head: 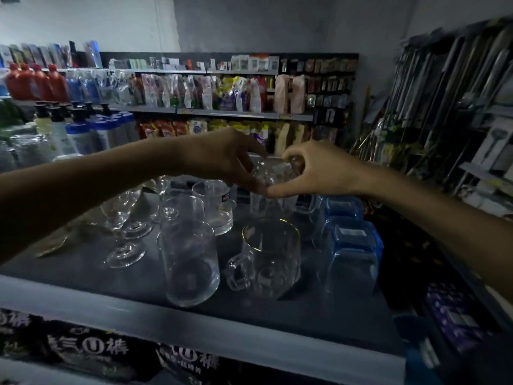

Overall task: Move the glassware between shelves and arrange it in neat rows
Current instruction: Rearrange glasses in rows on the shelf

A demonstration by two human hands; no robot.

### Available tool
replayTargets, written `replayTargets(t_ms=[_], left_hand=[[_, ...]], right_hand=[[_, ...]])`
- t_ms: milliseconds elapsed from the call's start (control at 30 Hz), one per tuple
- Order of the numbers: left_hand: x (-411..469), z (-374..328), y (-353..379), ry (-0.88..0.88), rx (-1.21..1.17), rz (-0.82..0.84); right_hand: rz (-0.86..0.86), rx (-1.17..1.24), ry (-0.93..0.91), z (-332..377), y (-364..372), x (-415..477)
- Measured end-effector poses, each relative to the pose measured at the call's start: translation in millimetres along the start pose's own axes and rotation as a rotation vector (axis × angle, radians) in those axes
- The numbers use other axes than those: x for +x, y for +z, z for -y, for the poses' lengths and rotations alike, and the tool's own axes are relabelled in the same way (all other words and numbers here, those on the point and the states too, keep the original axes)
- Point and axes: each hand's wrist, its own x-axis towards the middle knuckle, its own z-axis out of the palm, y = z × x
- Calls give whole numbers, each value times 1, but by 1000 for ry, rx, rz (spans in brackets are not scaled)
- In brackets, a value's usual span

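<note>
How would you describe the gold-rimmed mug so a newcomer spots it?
Start at the grey shelf holding the glassware. In its front row, right of the tall plain tumbler and left of the blue tumblers, stands the mug. Only it has a gold rim; its handle faces left.

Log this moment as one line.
left hand: holds clear glass | right hand: pinches same glass | where: over shelf, behind gold-rimmed mug | set down: cannot tell

A shop is indicated by wall shelves [227,114] packed with bottles [36,83], pouches [205,93] and carded goods [327,84], with glassware [191,262] ranged on a nearer shelf [83,273].
</note>
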Motion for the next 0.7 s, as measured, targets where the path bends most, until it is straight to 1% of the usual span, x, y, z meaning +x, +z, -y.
replayTargets(t_ms=[100,233,433,600,700], left_hand=[[10,10,1,38,138,83],[23,21,12,74,245,117],[38,28,27,75,245,129],[46,31,27,66,180,176],[46,33,26,49,152,210]], right_hand=[[49,-13,-2,0,10,2],[76,-82,6,-2,24,6],[134,-114,31,-10,34,9],[134,-153,48,-14,40,4],[203,-80,58,-13,31,5]])
